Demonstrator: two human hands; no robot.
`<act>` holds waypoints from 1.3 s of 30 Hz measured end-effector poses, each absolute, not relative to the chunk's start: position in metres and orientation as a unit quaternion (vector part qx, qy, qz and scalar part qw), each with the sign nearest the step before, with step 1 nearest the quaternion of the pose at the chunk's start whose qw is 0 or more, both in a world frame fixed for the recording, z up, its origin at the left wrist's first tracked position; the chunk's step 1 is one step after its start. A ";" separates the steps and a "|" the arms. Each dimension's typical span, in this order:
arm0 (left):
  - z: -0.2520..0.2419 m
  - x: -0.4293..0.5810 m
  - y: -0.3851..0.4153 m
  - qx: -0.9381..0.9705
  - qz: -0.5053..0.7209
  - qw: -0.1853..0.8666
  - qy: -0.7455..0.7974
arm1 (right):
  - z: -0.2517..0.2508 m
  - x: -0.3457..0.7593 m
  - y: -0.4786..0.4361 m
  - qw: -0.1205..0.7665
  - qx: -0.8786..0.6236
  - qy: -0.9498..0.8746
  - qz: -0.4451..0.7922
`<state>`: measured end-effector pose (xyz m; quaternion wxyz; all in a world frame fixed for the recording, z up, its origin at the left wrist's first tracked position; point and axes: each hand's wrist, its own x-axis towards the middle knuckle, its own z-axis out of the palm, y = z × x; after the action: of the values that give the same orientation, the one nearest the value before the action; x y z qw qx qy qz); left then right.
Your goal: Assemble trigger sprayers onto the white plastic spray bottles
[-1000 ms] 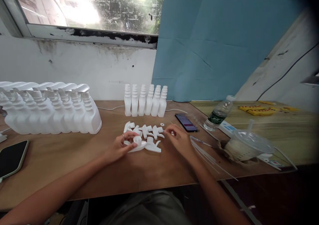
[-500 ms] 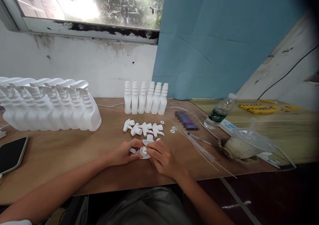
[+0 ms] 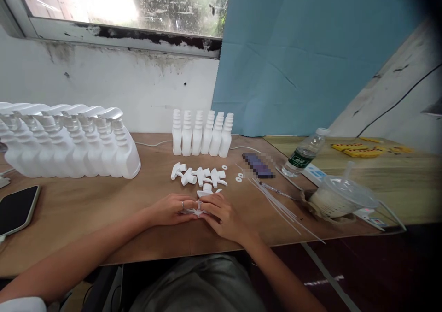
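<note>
My left hand (image 3: pixel 171 209) and my right hand (image 3: pixel 221 215) meet over one white spray trigger head (image 3: pixel 197 208) on the wooden table (image 3: pixel 103 210). Both hands have their fingers closed on it, so most of the part is hidden. Just beyond them lie several loose white trigger heads (image 3: pixel 200 177) and small white ring washers (image 3: pixel 239 179). Several thin clear dip tubes (image 3: pixel 279 208) lie to the right of my right hand.
A row of capped white spray bottles (image 3: pixel 69 146) stands at left, and several uncapped white bottles (image 3: pixel 202 134) stand at the back. There is a phone (image 3: pixel 17 209) at far left, another phone (image 3: pixel 258 165), a water bottle (image 3: pixel 304 153) and a lidded cup (image 3: pixel 340 199) at right.
My right hand came back from the washers to the trigger head in my left hand. Both hands then drew slightly nearer to me and lowered onto the table.
</note>
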<state>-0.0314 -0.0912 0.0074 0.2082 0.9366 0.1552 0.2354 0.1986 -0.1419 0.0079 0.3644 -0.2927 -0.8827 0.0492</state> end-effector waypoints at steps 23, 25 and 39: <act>0.004 -0.029 -0.098 0.938 0.228 0.124 0.230 | 0.037 0.305 -0.136 0.322 -0.621 -0.711 -0.075; 0.001 -0.029 -0.096 0.943 0.235 0.101 0.213 | 0.033 0.332 -0.133 0.204 -0.718 -0.660 -0.087; 0.006 -0.022 -0.104 0.866 0.262 0.284 0.317 | 0.041 0.338 -0.130 0.339 -0.748 -0.570 -0.029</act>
<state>-0.0215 -0.1040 0.0058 0.2843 0.8661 0.3165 0.2624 0.3378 -0.1301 0.0408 0.3388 -0.7480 -0.5700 -0.0288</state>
